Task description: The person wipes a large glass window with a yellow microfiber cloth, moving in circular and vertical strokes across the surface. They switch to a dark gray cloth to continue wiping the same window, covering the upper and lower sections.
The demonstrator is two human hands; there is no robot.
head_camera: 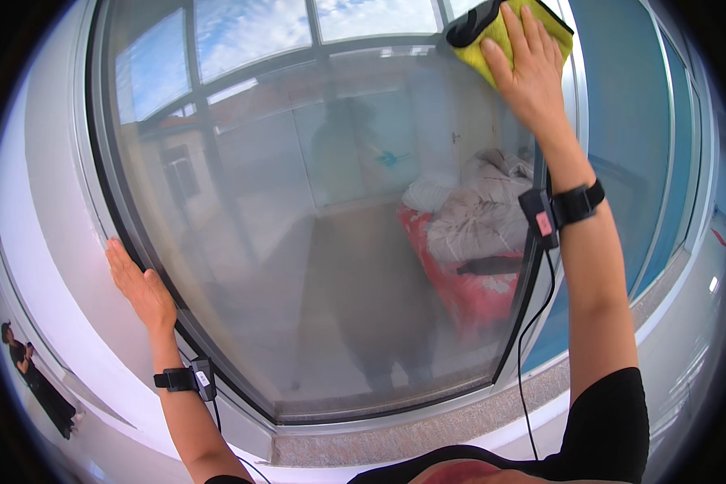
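My right hand [529, 78] lies spread over a yellow-green cloth [481, 57] with a dark border, pressing it at the upper right corner of a large window. Part of the cloth is folded over, showing a grey-black side. Beneath it are the glass pane [266, 260] and the metal window frame [572, 78]. Lower on the left, my left hand [139, 287] rests flat with nothing in it, against the wall [66, 199] beside the frame's left edge. Each wrist carries a strapped black device with a cable.
A granite sill [399, 438] runs below the window. Through the glass show a bed with a red cover [426, 242] and a crumpled quilt [481, 224]. Blue-tinted panes [626, 139] continue at the right. A person in dark clothes [36, 381] stands at the far left.
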